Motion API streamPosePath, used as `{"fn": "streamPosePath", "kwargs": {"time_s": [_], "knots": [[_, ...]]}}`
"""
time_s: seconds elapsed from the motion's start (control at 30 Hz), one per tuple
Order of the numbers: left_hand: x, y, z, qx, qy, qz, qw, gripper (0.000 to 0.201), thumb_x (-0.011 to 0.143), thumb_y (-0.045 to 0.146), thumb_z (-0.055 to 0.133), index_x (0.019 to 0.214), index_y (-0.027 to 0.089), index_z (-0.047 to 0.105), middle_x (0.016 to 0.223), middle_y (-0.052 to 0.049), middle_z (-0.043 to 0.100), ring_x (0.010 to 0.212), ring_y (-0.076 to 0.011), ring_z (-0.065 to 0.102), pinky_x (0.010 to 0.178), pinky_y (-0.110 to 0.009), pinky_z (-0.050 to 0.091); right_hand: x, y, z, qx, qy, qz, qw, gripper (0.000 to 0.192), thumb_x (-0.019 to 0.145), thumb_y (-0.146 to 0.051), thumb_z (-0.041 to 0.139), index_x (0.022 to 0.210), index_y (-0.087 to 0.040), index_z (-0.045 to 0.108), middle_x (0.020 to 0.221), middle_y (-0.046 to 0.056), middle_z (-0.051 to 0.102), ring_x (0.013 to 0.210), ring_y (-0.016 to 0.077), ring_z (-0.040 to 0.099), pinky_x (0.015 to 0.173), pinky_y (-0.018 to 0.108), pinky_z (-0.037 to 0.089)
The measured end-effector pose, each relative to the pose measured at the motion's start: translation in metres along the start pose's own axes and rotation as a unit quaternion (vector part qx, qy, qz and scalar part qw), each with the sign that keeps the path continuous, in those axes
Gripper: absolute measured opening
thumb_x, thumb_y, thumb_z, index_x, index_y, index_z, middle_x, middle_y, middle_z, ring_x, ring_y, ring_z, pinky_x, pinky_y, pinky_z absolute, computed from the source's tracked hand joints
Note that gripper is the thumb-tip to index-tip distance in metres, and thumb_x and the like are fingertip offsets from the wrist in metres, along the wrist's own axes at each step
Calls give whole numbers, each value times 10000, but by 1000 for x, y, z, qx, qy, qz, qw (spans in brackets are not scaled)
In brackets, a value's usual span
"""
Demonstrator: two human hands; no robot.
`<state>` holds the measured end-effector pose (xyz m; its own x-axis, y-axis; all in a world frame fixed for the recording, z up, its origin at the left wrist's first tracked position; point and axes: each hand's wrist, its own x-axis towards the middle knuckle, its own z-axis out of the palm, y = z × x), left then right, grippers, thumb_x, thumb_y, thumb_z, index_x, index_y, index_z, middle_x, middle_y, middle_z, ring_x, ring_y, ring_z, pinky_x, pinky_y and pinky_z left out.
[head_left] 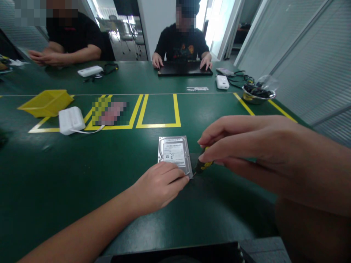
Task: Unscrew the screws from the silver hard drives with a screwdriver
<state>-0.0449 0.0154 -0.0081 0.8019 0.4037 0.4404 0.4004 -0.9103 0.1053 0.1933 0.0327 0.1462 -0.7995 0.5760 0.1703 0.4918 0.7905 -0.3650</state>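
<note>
A silver hard drive (174, 152) with a white label lies flat on the green table (82, 175) in front of me. My left hand (159, 186) rests on its near edge, fingertips pressing the near right corner. My right hand (246, 149) pinches a small black-and-yellow screwdriver (203, 165), tilted, with its tip at that same near right corner of the drive.
A yellow bin (46, 102) and a white box (70, 119) with a cable sit at the left beside yellow tape outlines (159, 111). A metal bowl (258, 94) stands at the far right. Two people sit across the table, one with hands on a black laptop (185, 68).
</note>
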Motion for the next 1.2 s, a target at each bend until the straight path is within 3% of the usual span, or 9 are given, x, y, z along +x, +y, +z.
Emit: {"fn": "streamPosePath", "kwargs": {"time_s": [0.43,0.63,0.8,0.93,1.2], "knots": [[1,1,-1,2,-5,-2,1000,236,934,174,562,1145,137,664,1014,-100,705,947,-223,650,836,-395,582,0,-1,-1,7,-7,-15,1000,275,901,-83,508,1054,-210,698,1064,10,694,896,105,634,786,199,459],[1,0,0,1,-3,1,1000,248,921,162,570,1152,141,659,1029,-97,704,958,-229,649,834,-398,583,-1,0,-1,12,-31,13,999,220,927,-178,501,1028,-219,692,1097,32,647,855,115,600,726,215,439],[1,1,-1,4,-5,0,1000,252,928,165,556,1158,143,657,1035,-101,704,973,-232,647,841,-400,581,1,-2,2,5,-21,27,999,187,948,-241,499,921,-212,682,1011,35,649,792,123,575,666,230,403],[2,2,-1,2,-13,-1,1000,243,936,174,553,1152,145,659,1024,-102,703,960,-227,649,835,-397,578,0,-2,2,-10,-5,29,1000,194,940,-209,484,984,-200,673,1013,43,665,833,145,593,701,251,412],[0,0,1,2,-5,-1,1000,250,928,171,566,1159,141,656,1031,-100,700,973,-232,649,847,-400,577,-2,1,-2,7,-29,8,1000,307,884,-68,454,1001,-229,688,1121,14,659,896,123,621,742,223,453]]}}
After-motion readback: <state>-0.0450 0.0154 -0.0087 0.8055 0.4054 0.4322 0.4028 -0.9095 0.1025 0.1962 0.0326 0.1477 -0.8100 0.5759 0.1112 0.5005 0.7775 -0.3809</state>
